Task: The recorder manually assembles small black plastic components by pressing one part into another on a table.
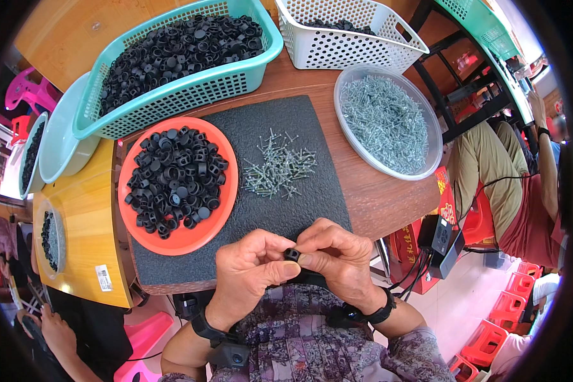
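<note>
pinching left hand [251,264]: thumb and forefinger closed on a small black plastic cap [291,254].
right hand [340,258]: thumb and forefinger drawn together at the cap's right side; anything between them is hidden.
cap: between both hands, near the front edge of a dark grey textured mat [325,181].
mat: bears a round orange-red plastic plate [231,184] of black caps and, beside it, a loose pile of thin silver metal screws [277,167].
brown wooden counter [388,213]: lies under the mat.

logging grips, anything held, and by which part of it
A small black piece, by its sides, in the left fingers; right fingers at its edge.
</note>
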### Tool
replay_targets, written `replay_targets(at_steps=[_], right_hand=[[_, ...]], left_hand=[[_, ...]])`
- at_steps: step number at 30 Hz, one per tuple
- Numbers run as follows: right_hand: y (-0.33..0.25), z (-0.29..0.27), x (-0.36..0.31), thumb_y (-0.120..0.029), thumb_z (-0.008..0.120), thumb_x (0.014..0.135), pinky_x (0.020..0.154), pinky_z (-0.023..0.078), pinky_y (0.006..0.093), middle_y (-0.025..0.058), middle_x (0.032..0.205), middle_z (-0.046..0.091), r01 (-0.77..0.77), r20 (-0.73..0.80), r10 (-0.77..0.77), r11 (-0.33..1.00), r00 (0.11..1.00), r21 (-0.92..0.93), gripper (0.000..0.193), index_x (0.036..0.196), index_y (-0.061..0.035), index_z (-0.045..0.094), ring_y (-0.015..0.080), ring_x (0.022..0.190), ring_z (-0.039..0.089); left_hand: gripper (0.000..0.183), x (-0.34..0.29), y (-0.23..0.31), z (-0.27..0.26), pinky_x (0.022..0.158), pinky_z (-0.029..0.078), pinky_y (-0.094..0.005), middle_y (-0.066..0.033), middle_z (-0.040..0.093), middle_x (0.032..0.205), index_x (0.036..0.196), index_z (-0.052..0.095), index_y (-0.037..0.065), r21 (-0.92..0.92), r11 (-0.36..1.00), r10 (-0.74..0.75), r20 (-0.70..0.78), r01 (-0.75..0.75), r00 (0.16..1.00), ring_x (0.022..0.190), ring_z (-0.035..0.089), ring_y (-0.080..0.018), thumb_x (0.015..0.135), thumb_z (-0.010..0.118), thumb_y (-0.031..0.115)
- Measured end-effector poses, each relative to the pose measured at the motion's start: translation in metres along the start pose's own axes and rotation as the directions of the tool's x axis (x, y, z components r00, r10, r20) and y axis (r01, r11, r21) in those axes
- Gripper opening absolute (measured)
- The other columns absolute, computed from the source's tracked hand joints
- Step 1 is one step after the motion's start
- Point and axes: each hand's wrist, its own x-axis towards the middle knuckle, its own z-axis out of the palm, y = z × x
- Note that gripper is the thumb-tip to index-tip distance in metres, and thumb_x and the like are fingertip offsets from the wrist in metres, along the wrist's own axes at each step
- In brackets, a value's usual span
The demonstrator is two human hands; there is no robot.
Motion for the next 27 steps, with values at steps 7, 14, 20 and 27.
replay_targets(at_steps=[7,14,20,27], right_hand=[[-0.003,0.003,-0.003,0.005,0.059,0.084,0.07,0.049,0.0219,0.0067,0.09,0.057,-0.033,0.023,0.03,0.987,0.999,0.155,0.009,0.093,0.0034,0.06,0.0101,0.08,0.058],[-0.017,0.003,-0.004,-0.007,0.065,0.083,0.067,0.048,0.0231,0.0094,0.095,0.057,0.077,0.037,-0.074,0.993,0.997,-0.091,0.024,0.103,0.0042,0.057,0.013,0.08,0.057],[-0.017,0.007,-0.005,-0.022,0.074,0.074,0.061,0.044,0.0266,0.0125,0.098,0.058,0.26,0.158,-0.224,0.928,0.962,-0.265,0.051,0.113,0.0048,0.055,0.0154,0.076,0.054],[-0.017,0.02,-0.003,-0.02,0.072,0.074,0.052,0.044,0.0276,0.0117,0.082,0.06,0.424,0.1,-0.416,0.839,0.904,-0.343,0.044,0.106,0.0062,0.058,0.0177,0.063,0.054]], left_hand=[[0.03,-0.003,-0.008,0.003,0.059,0.049,-0.0214,-0.0031,0.065,0.075,0.095,0.059,0.002,0.291,0.94,0.197,-0.044,-0.177,0.979,0.067,0.062,-0.0079,0.076,0.074,0.02],[0.034,-0.005,-0.002,0.0,0.058,0.05,-0.0234,-0.0044,0.065,0.076,0.095,0.057,0.002,0.342,0.905,0.273,-0.016,-0.252,0.962,0.068,0.064,-0.0107,0.076,0.074,0.024],[0.034,-0.005,-0.003,0.001,0.057,0.05,-0.0244,-0.0055,0.064,0.075,0.095,0.055,0.002,0.439,0.827,0.382,0.017,-0.35,0.924,0.066,0.064,-0.0128,0.08,0.069,0.028],[0.04,-0.009,-0.003,0.001,0.058,0.045,-0.0186,-0.0017,0.057,0.074,0.097,0.051,-0.004,0.496,0.756,0.454,0.072,-0.427,0.888,0.065,0.052,-0.0056,0.082,0.067,0.03]])
